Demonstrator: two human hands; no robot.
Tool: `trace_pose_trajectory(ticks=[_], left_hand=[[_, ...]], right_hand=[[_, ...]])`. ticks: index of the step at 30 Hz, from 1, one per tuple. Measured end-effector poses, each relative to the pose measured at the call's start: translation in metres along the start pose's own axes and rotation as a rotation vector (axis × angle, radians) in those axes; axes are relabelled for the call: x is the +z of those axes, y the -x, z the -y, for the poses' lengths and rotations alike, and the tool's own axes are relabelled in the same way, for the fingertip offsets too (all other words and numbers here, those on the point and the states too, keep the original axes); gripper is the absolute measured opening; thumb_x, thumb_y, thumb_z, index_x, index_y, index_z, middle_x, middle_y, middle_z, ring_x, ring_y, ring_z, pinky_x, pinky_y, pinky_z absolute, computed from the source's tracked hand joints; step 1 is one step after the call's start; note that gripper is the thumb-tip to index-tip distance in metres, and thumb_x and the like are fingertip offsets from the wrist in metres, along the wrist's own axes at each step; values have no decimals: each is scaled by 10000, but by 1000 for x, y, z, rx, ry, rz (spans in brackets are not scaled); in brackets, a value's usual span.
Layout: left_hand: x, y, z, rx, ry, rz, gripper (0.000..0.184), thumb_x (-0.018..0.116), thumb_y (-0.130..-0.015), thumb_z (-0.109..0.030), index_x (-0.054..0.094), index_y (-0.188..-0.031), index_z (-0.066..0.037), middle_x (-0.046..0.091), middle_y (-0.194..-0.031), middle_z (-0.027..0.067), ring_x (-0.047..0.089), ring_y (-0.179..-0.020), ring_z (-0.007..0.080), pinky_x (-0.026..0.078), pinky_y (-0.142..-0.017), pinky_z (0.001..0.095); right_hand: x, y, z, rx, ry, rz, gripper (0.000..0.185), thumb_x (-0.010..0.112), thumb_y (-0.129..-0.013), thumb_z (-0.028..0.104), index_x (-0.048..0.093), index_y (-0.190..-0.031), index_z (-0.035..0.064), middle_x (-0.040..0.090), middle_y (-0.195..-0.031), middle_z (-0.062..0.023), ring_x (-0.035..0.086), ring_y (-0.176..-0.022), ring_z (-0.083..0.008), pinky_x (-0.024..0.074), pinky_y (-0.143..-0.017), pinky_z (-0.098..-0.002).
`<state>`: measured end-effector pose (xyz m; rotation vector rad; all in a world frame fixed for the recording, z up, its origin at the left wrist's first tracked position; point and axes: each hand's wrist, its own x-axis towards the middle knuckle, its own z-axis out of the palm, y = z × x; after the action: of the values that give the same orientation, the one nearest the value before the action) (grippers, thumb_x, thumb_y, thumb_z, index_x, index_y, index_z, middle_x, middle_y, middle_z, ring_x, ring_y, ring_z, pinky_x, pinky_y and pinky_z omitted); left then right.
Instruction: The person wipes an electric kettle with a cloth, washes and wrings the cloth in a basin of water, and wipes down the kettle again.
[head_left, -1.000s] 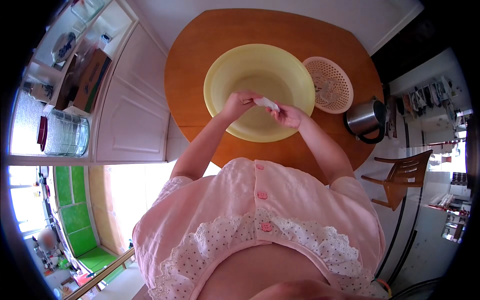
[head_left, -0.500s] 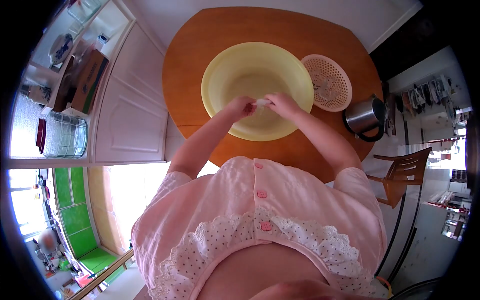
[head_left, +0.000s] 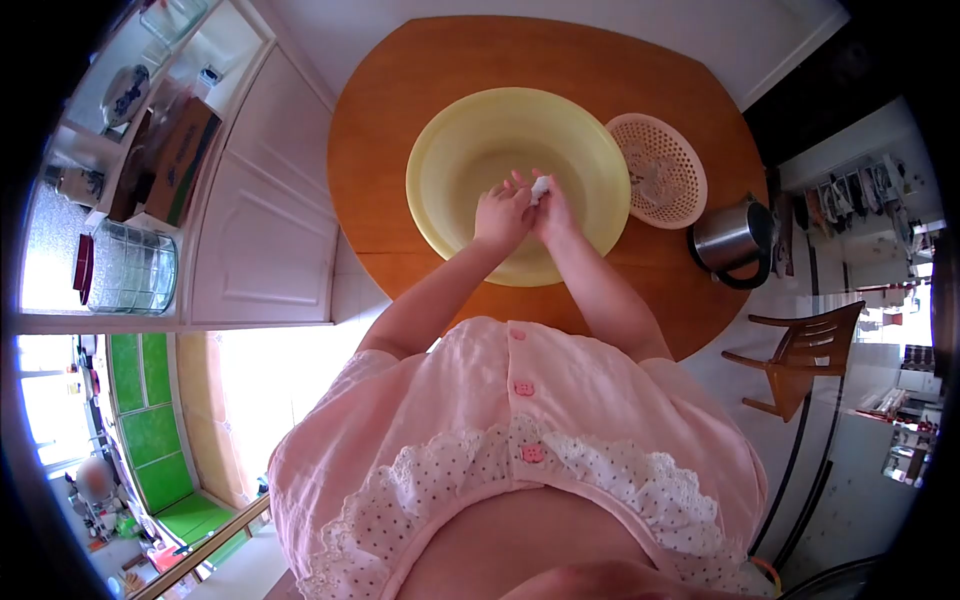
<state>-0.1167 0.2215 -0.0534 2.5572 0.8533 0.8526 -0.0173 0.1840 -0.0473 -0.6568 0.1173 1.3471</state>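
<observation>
A small crumpled white piece [head_left: 541,189], cloth-like but too small to name surely, shows at the fingers of my right hand [head_left: 553,213]. That hand is turned partly palm up and closed around the piece. My left hand [head_left: 503,216] presses against it from the left, its fingers bent over the right palm and the piece. Part of the white piece is hidden between the hands. Both hands are over the near half of a large pale yellow basin [head_left: 428,150], whose bottom looks wet or filled with shallow water.
Right of the basin, a pink perforated basket [head_left: 690,160] holds whitish, see-through bits. A steel kettle [head_left: 724,238] with a black handle stands at the right edge of the wooden table [head_left: 380,110]. A wooden chair [head_left: 795,350] is at the right; a white cabinet [head_left: 265,220] at the left.
The white piece was held stretched between both hands, with drips below it. Now the hands have come together, the left moving right, and the piece is bunched up at the right hand.
</observation>
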Motion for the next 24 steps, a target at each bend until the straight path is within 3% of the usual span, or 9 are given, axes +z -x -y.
trace_pose_trajectory(ticks=[2, 5, 8, 11, 14, 17, 24], left_hand=[[-4, 2, 1, 101, -25, -27, 236, 602, -698, -190, 559, -891, -62, 590, -755, 118, 560, -688, 320, 444, -630, 407], [3, 13, 18, 41, 73, -145, 222, 584, -738, -234, 584, -869, -55, 593, -718, 119, 573, -687, 299, 446, -632, 394], [15, 14, 36, -420, 344, 27, 263, 563, -776, -288, 590, -828, -31, 590, -725, 134, 576, -681, 279, 444, -624, 371], [15, 9, 42, -543, 396, 99, 327, 543, -784, -343, 590, -795, -20, 603, -759, 139, 582, -714, 295, 451, -637, 387], [4, 8, 31, -496, 379, 134, 312, 546, -784, -327, 588, -793, -18, 604, -727, 140, 585, -679, 293, 453, -615, 383], [-2, 8, 26, -492, 397, 173, 328, 553, -793, -317, 577, -795, 11, 588, -696, 159, 581, -657, 276, 436, -591, 364], [9, 10, 33, -446, 425, 176, 295, 562, -790, -295, 579, -792, 0, 586, -664, 155, 573, -606, 280, 431, -559, 360]], right_hand=[[-22, -22, -6, -57, 6, -28, 303, 312, -913, 396, 460, -1040, 164, 531, -1119, -106, 538, -836, -217, 460, -695, -320], [-83, -65, 3, -39, 49, -72, 329, 330, -896, 445, 448, -979, 149, 578, -949, -99, 485, -623, -186, 418, -537, -285], [-51, -32, 11, 150, -45, -25, 314, 370, -891, 408, 494, -843, 123, 547, -797, -67, 453, -585, -142, 329, -413, -229], [-24, -12, 9, 179, 1, -96, 352, 404, -877, 406, 431, -668, 124, 421, -625, -16, 353, -482, -116, 259, -393, -203], [-64, -42, 7, 246, -66, 153, 373, 415, -869, 423, 358, -621, 150, 358, -526, 17, 277, -391, -94, 205, -368, -217], [-52, -35, 6, 178, -12, -136, 367, 424, -866, 393, 317, -609, 155, 282, -480, 25, 214, -370, -93, 150, -352, -224], [-51, -35, 3, 134, 146, -234, 337, 453, -859, 355, 320, -616, 162, 286, -481, 23, 206, -360, -103, 148, -342, -248]])
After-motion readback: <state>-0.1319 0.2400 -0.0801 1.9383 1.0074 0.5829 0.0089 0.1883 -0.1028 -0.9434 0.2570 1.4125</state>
